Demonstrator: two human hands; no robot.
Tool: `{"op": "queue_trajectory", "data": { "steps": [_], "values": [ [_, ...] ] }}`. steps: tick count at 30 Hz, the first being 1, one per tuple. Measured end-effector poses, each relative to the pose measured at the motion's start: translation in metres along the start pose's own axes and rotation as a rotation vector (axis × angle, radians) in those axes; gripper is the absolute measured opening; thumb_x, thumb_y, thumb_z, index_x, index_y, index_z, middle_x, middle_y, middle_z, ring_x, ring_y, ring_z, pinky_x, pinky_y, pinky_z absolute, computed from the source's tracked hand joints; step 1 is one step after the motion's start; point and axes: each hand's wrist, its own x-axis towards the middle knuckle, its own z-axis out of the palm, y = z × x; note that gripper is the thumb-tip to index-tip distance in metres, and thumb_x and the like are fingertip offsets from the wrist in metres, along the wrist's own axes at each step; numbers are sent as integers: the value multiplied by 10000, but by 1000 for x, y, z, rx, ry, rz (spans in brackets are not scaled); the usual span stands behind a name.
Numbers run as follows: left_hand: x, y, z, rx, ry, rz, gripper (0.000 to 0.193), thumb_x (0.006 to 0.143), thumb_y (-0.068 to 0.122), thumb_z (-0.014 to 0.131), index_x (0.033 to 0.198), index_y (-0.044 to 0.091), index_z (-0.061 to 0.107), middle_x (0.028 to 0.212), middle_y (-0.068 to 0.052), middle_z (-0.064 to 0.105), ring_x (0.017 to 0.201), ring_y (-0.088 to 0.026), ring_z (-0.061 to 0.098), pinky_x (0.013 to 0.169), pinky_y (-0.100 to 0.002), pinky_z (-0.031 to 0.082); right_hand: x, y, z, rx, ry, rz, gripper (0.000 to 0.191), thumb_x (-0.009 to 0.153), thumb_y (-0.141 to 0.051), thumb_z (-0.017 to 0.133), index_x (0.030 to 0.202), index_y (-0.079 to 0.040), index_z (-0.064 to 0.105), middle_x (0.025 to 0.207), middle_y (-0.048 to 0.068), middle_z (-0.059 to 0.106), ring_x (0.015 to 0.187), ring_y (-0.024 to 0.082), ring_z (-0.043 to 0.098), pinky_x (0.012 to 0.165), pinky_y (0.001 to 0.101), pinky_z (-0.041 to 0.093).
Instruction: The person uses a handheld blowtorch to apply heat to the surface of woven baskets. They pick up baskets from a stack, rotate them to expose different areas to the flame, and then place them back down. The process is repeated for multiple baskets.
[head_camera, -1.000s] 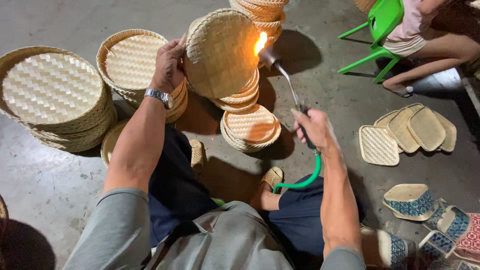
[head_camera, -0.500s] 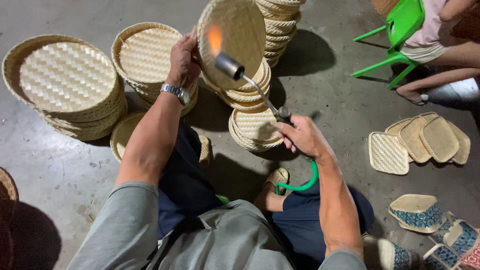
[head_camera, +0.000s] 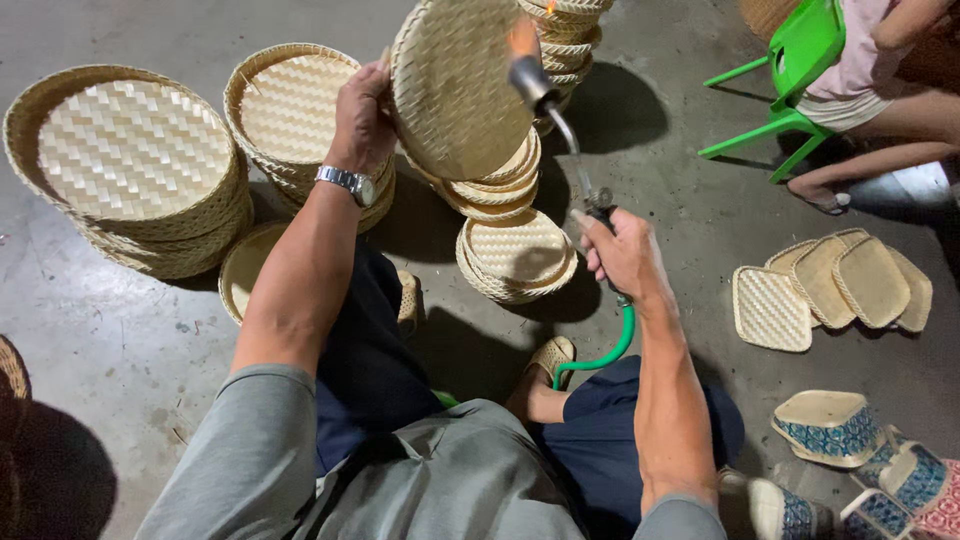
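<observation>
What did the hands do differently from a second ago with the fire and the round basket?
The right hand swung the torch, so its flame went from the right edge of the round woven tray across its face and back to the upper right. The left hand tipped the tray more edge-on. Nothing was let go: both hands kept their grip, and the stacks of trays stayed on the floor.

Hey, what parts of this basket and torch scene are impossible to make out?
Head view only:
- Far face of the round woven tray in the left hand: turned away.
- Torch handle: wrapped by the right hand.
- Green hose end: hidden behind the leg.
- Seated person: cut off by the frame edge.
</observation>
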Motion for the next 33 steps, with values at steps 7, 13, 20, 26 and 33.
{"op": "queue_trajectory", "data": {
  "steps": [7, 13, 20, 26, 33],
  "values": [
    [-17, 25, 11, 113, 18, 85, 137, 994, 99, 653, 1054, -16, 700, 912, -48, 694, 837, -131, 644, 812, -307, 579, -11, 10, 7, 9, -75, -25, 331, 969, -315, 677, 826, -17, 664, 681, 12, 644, 515, 69, 575, 435, 250, 466],
    [-48, 67, -5, 149, -34, 354, 219, 1001, 126, 726, 1152, -32, 735, 994, -83, 758, 875, -135, 688, 814, -290, 581, -13, 36, -12, -23, -36, -18, 358, 983, -295, 686, 809, 16, 652, 629, 55, 619, 494, 95, 561, 434, 260, 452],
    [-193, 162, -29, 215, -73, 498, 238, 1003, 46, 742, 1232, -4, 701, 1140, -85, 744, 989, -131, 705, 878, -268, 570, -1, 73, -23, 90, 32, 35, 335, 1018, -270, 685, 841, 7, 621, 688, 51, 618, 532, 97, 553, 450, 265, 457],
    [-342, 183, -48, 744, 232, 301, 248, 990, 42, 722, 1228, -27, 714, 1119, -103, 742, 954, -150, 682, 839, -267, 563, 8, 98, -40, 101, 71, 77, 322, 1041, -267, 696, 877, 0, 620, 726, 56, 619, 558, 107, 573, 472, 273, 478],
    [-398, 53, -128, 1883, 263, 452, 72, 813, 81, 759, 827, 77, 688, 750, -128, 570, 757, -338, 552, 655, -480, 416, 16, 115, -45, 97, 85, 47, 320, 1072, -260, 707, 917, 9, 629, 782, 68, 635, 585, 116, 578, 482, 277, 476]
  ]
}}
